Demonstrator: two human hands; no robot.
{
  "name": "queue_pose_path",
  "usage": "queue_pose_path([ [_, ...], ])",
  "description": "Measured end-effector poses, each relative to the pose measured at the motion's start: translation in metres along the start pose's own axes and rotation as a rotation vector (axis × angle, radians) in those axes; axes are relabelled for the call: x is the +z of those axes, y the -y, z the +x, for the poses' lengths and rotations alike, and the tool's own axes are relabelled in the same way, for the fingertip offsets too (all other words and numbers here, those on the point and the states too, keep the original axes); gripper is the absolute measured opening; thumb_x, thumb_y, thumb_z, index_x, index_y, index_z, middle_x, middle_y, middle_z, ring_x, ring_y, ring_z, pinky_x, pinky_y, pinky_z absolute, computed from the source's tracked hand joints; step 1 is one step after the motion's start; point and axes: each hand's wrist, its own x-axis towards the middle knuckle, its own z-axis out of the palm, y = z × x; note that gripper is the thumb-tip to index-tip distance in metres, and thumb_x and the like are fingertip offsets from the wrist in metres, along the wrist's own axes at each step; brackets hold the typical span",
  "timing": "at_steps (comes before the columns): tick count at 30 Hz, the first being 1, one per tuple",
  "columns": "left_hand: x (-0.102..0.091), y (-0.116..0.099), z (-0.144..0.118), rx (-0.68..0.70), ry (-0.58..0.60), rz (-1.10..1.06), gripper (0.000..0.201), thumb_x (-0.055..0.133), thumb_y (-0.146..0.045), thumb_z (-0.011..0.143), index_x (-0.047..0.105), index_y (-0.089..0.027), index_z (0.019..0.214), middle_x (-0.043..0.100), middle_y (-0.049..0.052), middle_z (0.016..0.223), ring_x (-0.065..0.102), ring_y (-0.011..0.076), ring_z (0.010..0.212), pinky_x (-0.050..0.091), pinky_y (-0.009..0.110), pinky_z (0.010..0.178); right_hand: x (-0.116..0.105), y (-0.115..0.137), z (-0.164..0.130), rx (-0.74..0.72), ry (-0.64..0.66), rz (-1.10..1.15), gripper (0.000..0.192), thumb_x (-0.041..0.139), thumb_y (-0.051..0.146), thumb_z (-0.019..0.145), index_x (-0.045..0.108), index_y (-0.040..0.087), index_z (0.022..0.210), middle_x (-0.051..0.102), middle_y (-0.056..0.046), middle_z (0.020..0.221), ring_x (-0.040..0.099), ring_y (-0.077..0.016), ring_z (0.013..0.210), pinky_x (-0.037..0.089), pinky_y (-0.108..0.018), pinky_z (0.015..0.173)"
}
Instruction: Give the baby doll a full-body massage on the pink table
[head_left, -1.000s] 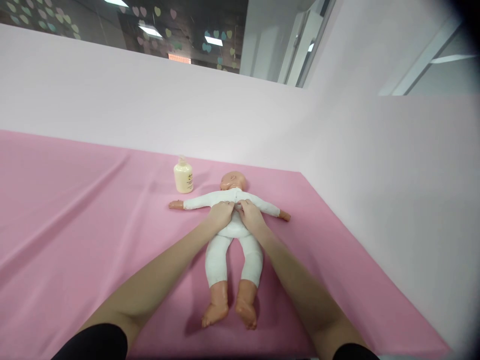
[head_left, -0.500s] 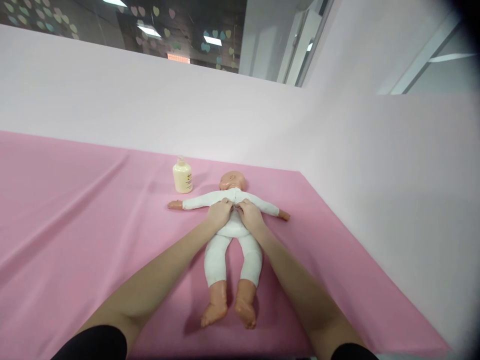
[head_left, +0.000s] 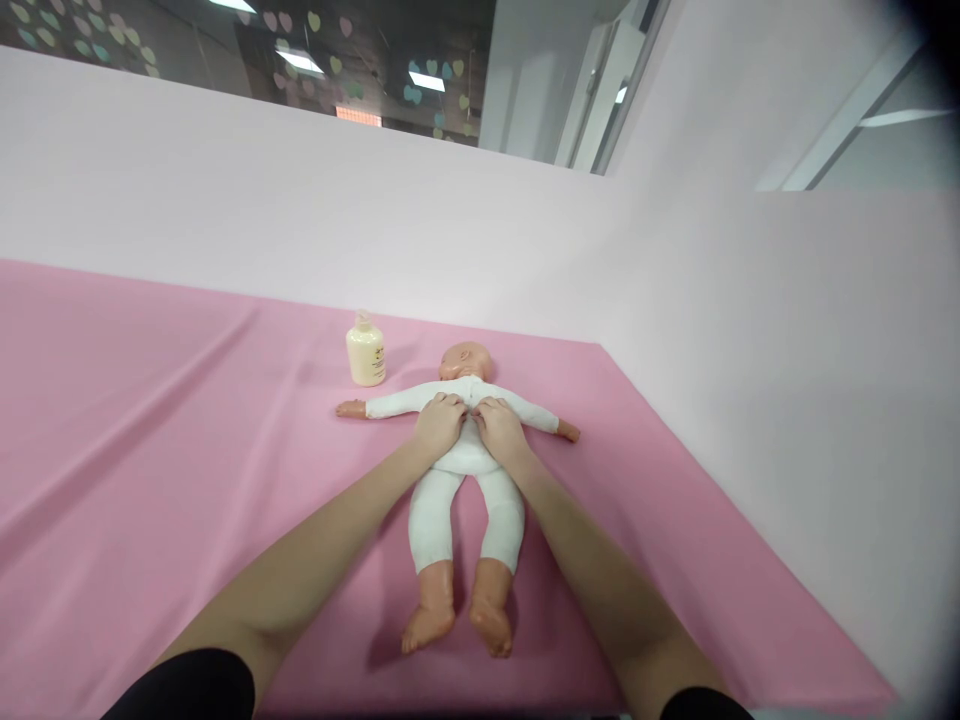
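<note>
A baby doll (head_left: 466,470) in a white one-piece suit lies on its back on the pink-covered tabletop (head_left: 150,420), head toward the far side, bare feet toward the near edge, and both arms stretched straight out to left and right. The left hand (head_left: 439,424) rests on the doll's chest on the left side, fingers curled down and pressing into the white cloth near the middle of the chest. The right hand (head_left: 498,428) rests on the right side of the chest in the same way, its fingertips meeting the left hand's just below the doll's neck; whether the fingers pinch the cloth or only press on it cannot be told. Both forearms reach in from the near edge, passing either side of the doll's legs, with black sleeves (head_left: 191,685) showing at the bottom. A small cream-coloured bottle (head_left: 366,354) stands upright on the tabletop, just beyond the doll's left-side arm and left of its head, apart from both hands. A pale pink wall (head_left: 300,220) rises behind the tabletop.
</note>
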Motion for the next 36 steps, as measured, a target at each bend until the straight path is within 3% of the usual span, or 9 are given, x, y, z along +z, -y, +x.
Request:
queue_pose_path([
  [12, 0.005, 0.005, 0.0, -0.037, -0.026, -0.111, 0.027, 0.039, -0.016, 0.088, 0.066, -0.018, 0.09, 0.066, 0.007, 0.094, 0.054, 0.0213, 0.092, 0.042, 0.033, 0.086, 0.002, -0.002, 0.001, 0.011, -0.008, 0.055, 0.022, 0.044, 0.008, 0.088, 0.064, 0.014, 0.092, 0.066, -0.007, 0.092, 0.056, -0.0202, 0.091, 0.04, -0.03, 0.086],
  [18, 0.007, 0.007, 0.001, -0.064, -0.048, -0.126, 0.025, 0.04, -0.018, 0.088, 0.064, -0.02, 0.092, 0.066, 0.006, 0.095, 0.055, 0.0207, 0.095, 0.041, 0.032, 0.086, 0.005, -0.003, 0.002, 0.08, 0.008, 0.098, 0.024, 0.043, 0.009, 0.088, 0.062, 0.014, 0.103, 0.065, -0.008, 0.098, 0.056, -0.0198, 0.095, 0.04, -0.028, 0.089],
  [22, 0.009, 0.007, 0.003, -0.126, -0.023, -0.124, 0.021, 0.043, -0.021, 0.088, 0.059, -0.019, 0.102, 0.065, 0.005, 0.098, 0.055, 0.0197, 0.094, 0.043, 0.03, 0.081, 0.008, -0.004, 0.003, 0.133, 0.002, 0.079, 0.026, 0.044, 0.012, 0.089, 0.058, 0.013, 0.11, 0.062, -0.008, 0.106, 0.056, -0.0188, 0.099, 0.04, -0.027, 0.09],
  [27, 0.014, 0.005, 0.004, -0.156, -0.011, -0.073, 0.026, 0.038, -0.024, 0.091, 0.057, -0.019, 0.109, 0.063, 0.006, 0.105, 0.053, 0.0204, 0.101, 0.043, 0.03, 0.081, 0.01, 0.0, 0.003, 0.134, -0.017, -0.028, 0.028, 0.036, 0.015, 0.094, 0.062, 0.015, 0.103, 0.06, -0.008, 0.105, 0.055, -0.0179, 0.094, 0.04, -0.027, 0.087],
  [36, 0.01, 0.001, 0.018, -0.212, 0.094, -0.059, 0.033, 0.034, -0.022, 0.091, 0.064, -0.015, 0.102, 0.062, 0.011, 0.106, 0.051, 0.0242, 0.105, 0.041, 0.034, 0.086, 0.0, 0.005, 0.024, 0.175, 0.19, -0.143, 0.027, 0.037, 0.009, 0.091, 0.063, 0.011, 0.098, 0.065, -0.012, 0.102, 0.059, -0.0188, 0.091, 0.041, -0.025, 0.078],
])
